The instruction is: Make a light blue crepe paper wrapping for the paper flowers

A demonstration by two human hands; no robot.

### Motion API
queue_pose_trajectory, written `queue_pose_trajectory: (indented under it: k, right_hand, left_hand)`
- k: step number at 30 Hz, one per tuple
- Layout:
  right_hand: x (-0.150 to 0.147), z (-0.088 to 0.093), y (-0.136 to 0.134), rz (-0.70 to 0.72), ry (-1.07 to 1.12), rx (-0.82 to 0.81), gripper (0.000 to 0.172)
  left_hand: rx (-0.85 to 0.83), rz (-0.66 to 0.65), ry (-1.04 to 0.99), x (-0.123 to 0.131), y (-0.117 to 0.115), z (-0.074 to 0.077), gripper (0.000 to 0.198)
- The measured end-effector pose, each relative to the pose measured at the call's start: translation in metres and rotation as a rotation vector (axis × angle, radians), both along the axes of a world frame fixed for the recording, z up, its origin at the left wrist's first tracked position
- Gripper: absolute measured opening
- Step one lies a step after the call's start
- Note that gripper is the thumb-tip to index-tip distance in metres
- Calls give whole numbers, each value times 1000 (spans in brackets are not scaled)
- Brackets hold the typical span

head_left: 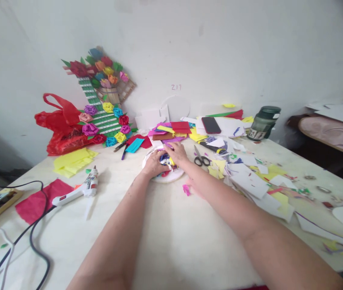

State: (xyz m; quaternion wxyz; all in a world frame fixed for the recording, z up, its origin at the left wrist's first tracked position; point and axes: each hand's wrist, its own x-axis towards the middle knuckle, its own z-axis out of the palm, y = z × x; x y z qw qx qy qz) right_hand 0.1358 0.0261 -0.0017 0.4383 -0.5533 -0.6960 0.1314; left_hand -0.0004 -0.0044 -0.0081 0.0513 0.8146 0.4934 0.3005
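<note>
Both my hands are resting on the heap of paper scraps (165, 162) piled on the white round plate (171, 177) mid-table: left hand (153, 163) cupping loosely, right hand (175, 152) lying flat, fingers spread. Scissors (200, 158) are lying just right.

scissors (202, 160) right of plate (171, 176), glue gun (77, 191) left

A home craft corner, set up in a lived-in room. Shown by a pale bench (165, 237) strewn with coloured paper scraps (250, 177), scissors (201, 160), a glue gun (77, 191) with trailing cable, and a finished paper-flower decoration (104, 100) propped against the plain white wall. Homely touches too: a bed (331, 133) at the right edge, a phone (210, 125), a red plastic bag (62, 127).
</note>
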Motion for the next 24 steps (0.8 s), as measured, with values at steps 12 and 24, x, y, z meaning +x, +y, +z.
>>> queue_pose_trajectory:
  k: [12, 24]
  right_hand:
    - [-2, -2, 8, 1, 125, -133, 39]
    - [0, -19, 28, 257, 395, -140, 27]
  left_hand:
    - [39, -16, -31, -2, 1, -3, 61]
    - [62, -79, -2, 0, -3, 1, 58]
